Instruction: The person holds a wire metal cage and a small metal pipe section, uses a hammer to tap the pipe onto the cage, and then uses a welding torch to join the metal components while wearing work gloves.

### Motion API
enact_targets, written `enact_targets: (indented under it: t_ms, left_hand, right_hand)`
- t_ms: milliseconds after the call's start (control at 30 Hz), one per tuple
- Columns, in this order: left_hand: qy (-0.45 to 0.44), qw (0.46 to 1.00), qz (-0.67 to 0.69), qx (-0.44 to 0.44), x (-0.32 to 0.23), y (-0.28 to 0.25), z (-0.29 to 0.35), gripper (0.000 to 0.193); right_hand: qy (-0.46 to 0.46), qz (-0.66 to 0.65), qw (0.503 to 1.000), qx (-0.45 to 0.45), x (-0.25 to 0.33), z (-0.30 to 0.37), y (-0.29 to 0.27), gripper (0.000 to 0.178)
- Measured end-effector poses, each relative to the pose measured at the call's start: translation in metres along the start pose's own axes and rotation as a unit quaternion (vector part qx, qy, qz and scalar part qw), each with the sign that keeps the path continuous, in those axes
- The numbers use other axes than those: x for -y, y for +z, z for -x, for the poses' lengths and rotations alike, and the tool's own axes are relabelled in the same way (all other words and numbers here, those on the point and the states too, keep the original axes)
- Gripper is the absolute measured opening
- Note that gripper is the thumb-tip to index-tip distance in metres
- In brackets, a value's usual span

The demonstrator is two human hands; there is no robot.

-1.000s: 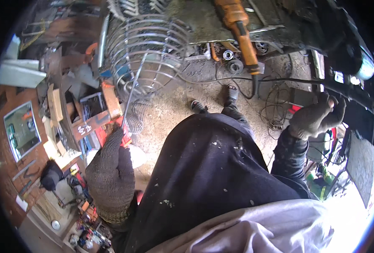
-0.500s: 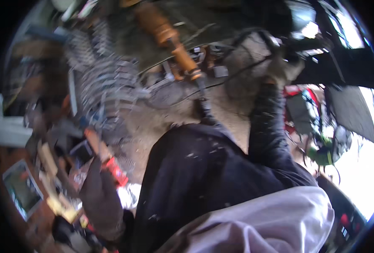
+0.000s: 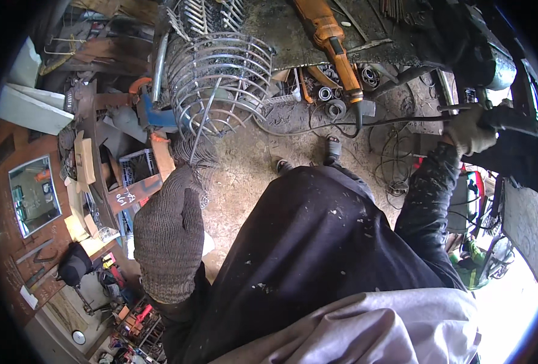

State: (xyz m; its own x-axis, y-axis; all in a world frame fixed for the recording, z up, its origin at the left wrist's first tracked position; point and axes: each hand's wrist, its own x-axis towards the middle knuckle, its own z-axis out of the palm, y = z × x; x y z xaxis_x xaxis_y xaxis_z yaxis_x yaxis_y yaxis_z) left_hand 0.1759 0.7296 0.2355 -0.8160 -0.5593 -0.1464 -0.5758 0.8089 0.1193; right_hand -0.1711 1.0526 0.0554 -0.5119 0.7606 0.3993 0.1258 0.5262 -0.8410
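Note:
My left hand (image 3: 170, 239), in a brown knitted glove, is closed at the left of my lap. A thin straight metal rod (image 3: 207, 115) rises from its fingers, crossing in front of a cage of curved metal bars (image 3: 223, 64). My right hand (image 3: 472, 133), in a light glove, reaches far right and is closed at a dark handle-like part. A black cable (image 3: 396, 121) runs toward this hand; what its fingers hold is mostly hidden. An orange angle grinder (image 3: 329, 39) lies at the top, across the edge of a dark worktable (image 3: 269, 18).
Metal rings (image 3: 335, 109) and loose scraps lie beneath the table edge. Cables (image 3: 393, 161) coil on the floor near my feet. Boxes and a wooden board with a mirror (image 3: 35, 197) crowd the left. A grey panel (image 3: 524, 224) stands at right.
The view has shifted and sharpened. My left hand has come up, with the thin rod now visible at its fingers. My right hand is farther right and lower in the picture.

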Motion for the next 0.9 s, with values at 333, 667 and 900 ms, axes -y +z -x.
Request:
enact_targets:
  t_ms: [333, 667, 900]
  left_hand:
    - [0.017, 0.999, 0.023, -0.045, 0.003, 0.003, 0.001, 0.027]
    - [0.068, 0.994, -0.018, -0.083, 0.007, 0.008, 0.000, 0.030]
    - [0.041, 0.998, -0.003, -0.049, 0.000, 0.002, -0.003, 0.032]
  right_hand:
    - [-0.294, -0.050, 0.924, 0.240, 0.024, -0.033, -0.105, 0.047]
    - [0.079, -0.320, 0.682, 0.653, 0.052, 0.090, -0.121, 0.057]
    - [0.194, -0.350, 0.526, 0.750, 0.039, 0.105, -0.098, 0.066]
